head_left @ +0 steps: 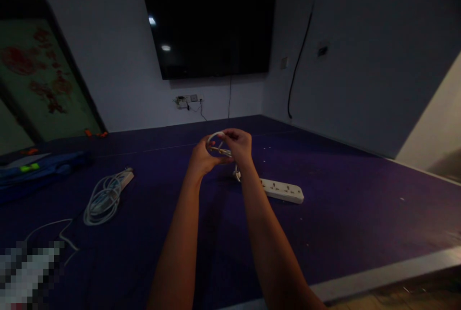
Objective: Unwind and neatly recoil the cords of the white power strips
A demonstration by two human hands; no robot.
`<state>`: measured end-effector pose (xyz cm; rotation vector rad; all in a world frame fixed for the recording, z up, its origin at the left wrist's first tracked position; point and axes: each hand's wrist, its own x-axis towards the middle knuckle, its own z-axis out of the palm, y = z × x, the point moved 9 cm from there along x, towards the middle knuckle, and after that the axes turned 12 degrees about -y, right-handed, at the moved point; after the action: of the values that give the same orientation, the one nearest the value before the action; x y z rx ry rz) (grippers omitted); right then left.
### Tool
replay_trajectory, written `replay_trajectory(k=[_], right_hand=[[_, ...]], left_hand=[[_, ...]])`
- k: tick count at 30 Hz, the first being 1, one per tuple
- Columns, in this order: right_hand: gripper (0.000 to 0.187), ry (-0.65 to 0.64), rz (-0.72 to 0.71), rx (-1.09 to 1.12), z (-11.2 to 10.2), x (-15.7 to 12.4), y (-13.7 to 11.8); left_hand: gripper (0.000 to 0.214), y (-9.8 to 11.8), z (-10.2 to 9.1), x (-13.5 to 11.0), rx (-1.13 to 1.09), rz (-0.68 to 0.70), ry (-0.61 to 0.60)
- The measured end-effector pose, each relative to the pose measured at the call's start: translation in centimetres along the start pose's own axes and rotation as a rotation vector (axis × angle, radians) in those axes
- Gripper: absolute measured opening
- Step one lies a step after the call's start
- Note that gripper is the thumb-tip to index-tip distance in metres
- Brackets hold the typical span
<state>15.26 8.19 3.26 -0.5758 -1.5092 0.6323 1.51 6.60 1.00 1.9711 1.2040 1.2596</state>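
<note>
A looped white cable (pixel 215 134) is held up between my two hands, above the purple surface. My left hand (pixel 206 157) is closed around the lower left of the loop, its thumb pointing right. Against the top right of the loop, my right hand (pixel 237 144) pinches the cable between thumb and fingers. Just beyond my right forearm lies a white power strip (pixel 283 190), its left end partly hidden by that arm. Some white cable shows beside the strip's left end.
Another power strip with a coiled white cable (pixel 104 199) lies to the left. Blue cloth (pixel 46 168) rests farther left. A television (pixel 212 31) hangs on the back wall above sockets (pixel 189 100). A black cable (pixel 300 60) runs down the right wall. A pale edge (pixel 389 271) borders the surface.
</note>
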Motion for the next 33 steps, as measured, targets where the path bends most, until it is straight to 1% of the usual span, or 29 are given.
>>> replay_trajectory(k=[3, 5, 9, 11, 14, 16, 19, 21, 25, 28, 31, 33], right_hand=[[0.024, 0.063, -0.022, 0.082, -0.7, -0.1, 0.1], [0.026, 0.078, -0.041, 0.109, -0.9, -0.1, 0.0], [0.029, 0.082, -0.044, 0.114, -1.1, -0.2, -0.3], [0.029, 0.050, -0.041, 0.110, -1.0, -0.2, -0.7], [0.028, -0.040, -0.044, 0.091, -0.3, -0.2, -1.5], [0.027, -0.103, -0.050, 0.088, 0.4, -0.3, -2.2], [0.024, -0.177, -0.068, 0.060, 1.7, -0.4, -3.5], [0.021, -0.198, -0.086, 0.003, 2.5, -0.5, -4.3], [0.019, -0.217, -0.108, -0.082, 3.7, -0.7, -5.3], [0.018, -0.183, -0.097, -0.064, 3.7, -0.6, -4.9], [0.020, -0.145, -0.076, 0.029, 3.1, -0.4, -3.9], [0.022, -0.138, -0.049, 0.076, 2.8, -0.1, -2.9]], left_hand=[[0.079, -0.6, 0.2, 0.2, -0.027, 0.005, 0.002], [0.077, -0.8, 0.4, 0.2, -0.008, -0.005, 0.005], [0.071, -0.8, 0.7, 0.1, 0.148, -0.079, 0.014], [0.068, -0.6, 0.7, 0.0, 0.242, -0.129, 0.028], [0.064, -0.2, 0.6, -0.2, 0.329, -0.173, 0.069], [0.059, 0.2, 0.2, -0.4, 0.367, -0.152, 0.123], [0.052, 0.4, -0.5, -0.8, 0.404, -0.110, 0.235], [0.048, 0.3, -1.0, -1.1, 0.418, -0.102, 0.295], [0.043, -0.3, -1.6, -1.3, 0.394, -0.090, 0.352], [0.041, -0.5, -1.7, -1.1, 0.362, -0.081, 0.342], [0.038, -0.3, -1.2, -0.5, 0.348, -0.054, 0.287], [0.038, 0.0, -0.8, -0.3, 0.338, -0.019, 0.275]])
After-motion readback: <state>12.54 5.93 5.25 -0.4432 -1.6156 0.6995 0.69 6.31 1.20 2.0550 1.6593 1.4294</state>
